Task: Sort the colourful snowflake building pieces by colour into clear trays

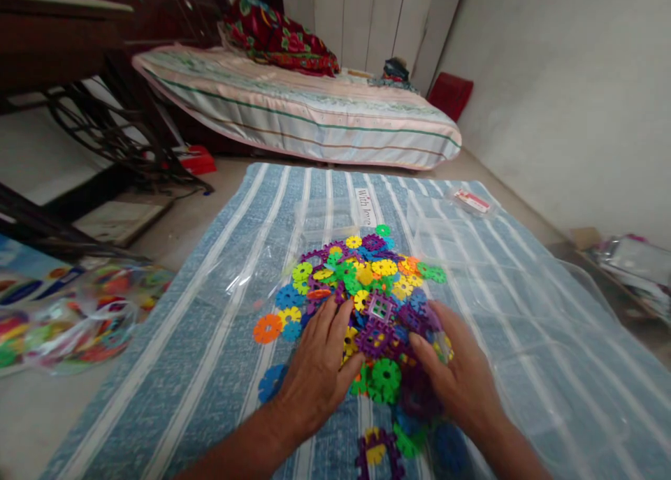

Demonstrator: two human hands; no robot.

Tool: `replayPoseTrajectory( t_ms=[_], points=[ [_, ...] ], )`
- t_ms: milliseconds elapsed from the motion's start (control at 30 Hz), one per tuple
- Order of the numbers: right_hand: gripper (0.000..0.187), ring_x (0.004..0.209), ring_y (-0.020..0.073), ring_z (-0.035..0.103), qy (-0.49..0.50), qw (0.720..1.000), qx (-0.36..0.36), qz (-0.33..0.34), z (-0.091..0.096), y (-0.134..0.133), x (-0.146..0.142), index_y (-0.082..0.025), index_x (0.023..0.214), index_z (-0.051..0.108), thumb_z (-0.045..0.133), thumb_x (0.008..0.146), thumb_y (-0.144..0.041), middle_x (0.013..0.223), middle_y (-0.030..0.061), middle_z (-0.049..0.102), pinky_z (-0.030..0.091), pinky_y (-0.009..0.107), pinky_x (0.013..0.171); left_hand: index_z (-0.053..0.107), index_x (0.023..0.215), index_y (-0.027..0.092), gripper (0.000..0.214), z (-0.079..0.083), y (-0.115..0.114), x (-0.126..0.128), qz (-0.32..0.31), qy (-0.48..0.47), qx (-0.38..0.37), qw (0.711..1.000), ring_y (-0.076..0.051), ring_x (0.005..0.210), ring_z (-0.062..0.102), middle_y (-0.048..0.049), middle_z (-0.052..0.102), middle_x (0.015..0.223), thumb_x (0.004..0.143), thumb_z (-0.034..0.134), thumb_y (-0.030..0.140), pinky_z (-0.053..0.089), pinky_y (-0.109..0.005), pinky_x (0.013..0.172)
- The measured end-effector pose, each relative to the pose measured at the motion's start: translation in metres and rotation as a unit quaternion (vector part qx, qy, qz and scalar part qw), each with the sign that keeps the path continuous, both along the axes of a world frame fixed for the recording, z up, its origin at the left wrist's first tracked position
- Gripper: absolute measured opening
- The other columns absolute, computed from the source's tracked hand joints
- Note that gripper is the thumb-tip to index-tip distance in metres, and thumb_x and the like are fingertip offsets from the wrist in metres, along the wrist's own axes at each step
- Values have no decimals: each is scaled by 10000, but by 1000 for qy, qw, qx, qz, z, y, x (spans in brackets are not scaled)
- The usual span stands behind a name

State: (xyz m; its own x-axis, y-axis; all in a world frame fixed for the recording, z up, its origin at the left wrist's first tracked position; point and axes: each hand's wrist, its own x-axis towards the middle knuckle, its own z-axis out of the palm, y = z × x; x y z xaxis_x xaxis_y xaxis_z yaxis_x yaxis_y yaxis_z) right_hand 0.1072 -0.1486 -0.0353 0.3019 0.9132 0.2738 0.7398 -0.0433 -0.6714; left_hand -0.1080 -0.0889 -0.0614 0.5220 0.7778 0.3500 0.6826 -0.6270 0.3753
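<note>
A heap of colourful plastic interlocking pieces (385,267) lies on the striped cloth, with notched discs and purple square frames mixed together. My left hand (319,361) rests at the near left side of the heap, fingers stretched over the pieces and thumb apart. On the right side, my right hand (464,372) reaches in with thumb and fingers apart, close to purple pieces (414,316); part of its fingers is hidden. A green disc (386,379) lies between the hands. An orange disc (268,328) sits left of the heap, and a purple frame (391,452) lies nearest me.
Clear plastic boxes (445,239) stand behind and to the right of the heap. A small labelled clear case (472,202) is at the far right corner. Bags of colourful pieces (89,319) lie on the floor at left. Beyond is a bed (314,120).
</note>
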Motion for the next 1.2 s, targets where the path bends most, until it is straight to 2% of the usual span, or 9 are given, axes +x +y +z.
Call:
replayPoseTrajectory(
  t_ms=[167,300,433,567,667,867,967,1033,1200],
  points=[
    [569,1256,312,429,-19,1000,-23,-8,-32,-14,-10,-178,1323,447,538,835,-457,1335,149,491,374,536,1018,291,1416,154,564,8,-6,13,-10,-10,10,1000,-301,1337,349,-186,347,1454,873,432,209,387,-458,1055],
    [473,1246,251,451,27,998,24,58,-20,2,-35,-214,1332,418,481,887,-363,1333,113,494,410,465,1018,334,1378,132,481,19,-1,29,-50,-29,28,998,-232,1291,425,-168,466,1372,897,344,139,426,-385,1036],
    [498,1268,275,421,-31,998,41,36,-19,-19,-10,-222,1333,417,526,872,-378,1361,113,468,376,507,1039,366,1342,175,441,26,13,9,-6,-34,84,996,-228,1191,517,-131,561,1268,904,405,217,445,-409,1009],
    [565,1258,344,425,-95,995,23,-16,-51,-57,13,-227,1343,416,579,838,-421,1352,140,479,398,591,980,421,1295,145,503,12,29,-29,76,12,87,993,-332,1236,460,-178,509,1314,873,462,415,402,-527,1014],
    [564,1284,319,405,-57,998,18,-15,-62,-54,-3,-233,1369,378,557,856,-387,1383,129,449,405,566,996,458,1249,117,557,-5,33,-35,117,34,53,991,-374,1246,435,-207,483,1324,858,436,514,386,-564,1009],
    [489,1265,267,444,-18,995,76,54,-22,-12,-33,-226,1335,421,529,865,-309,1362,115,479,435,482,1006,400,1280,178,452,-6,23,-9,56,-14,60,997,-283,1239,464,-154,470,1344,905,390,431,419,-470,1015],
    [357,1241,264,466,-105,984,134,50,8,-14,1,-238,1204,539,549,850,-283,1298,99,536,442,476,993,448,1230,164,447,1,32,-11,71,-11,79,994,-310,1226,466,-168,478,1330,890,405,450,398,-496,1023],
    [266,1195,263,502,-178,972,149,-18,24,-18,44,-215,1105,597,529,858,-287,1182,104,609,439,480,983,489,1182,123,508,2,43,-18,112,10,73,991,-363,1226,451,-206,484,1307,870,393,512,382,-541,1015],
    [423,1021,336,581,-349,914,-19,-204,32,-19,181,-123,982,666,456,824,-454,951,177,674,443,519,901,516,1146,97,578,-10,52,-21,151,37,26,987,-382,1226,449,-221,504,1275,851,363,570,384,-549,1010]
  ],
)
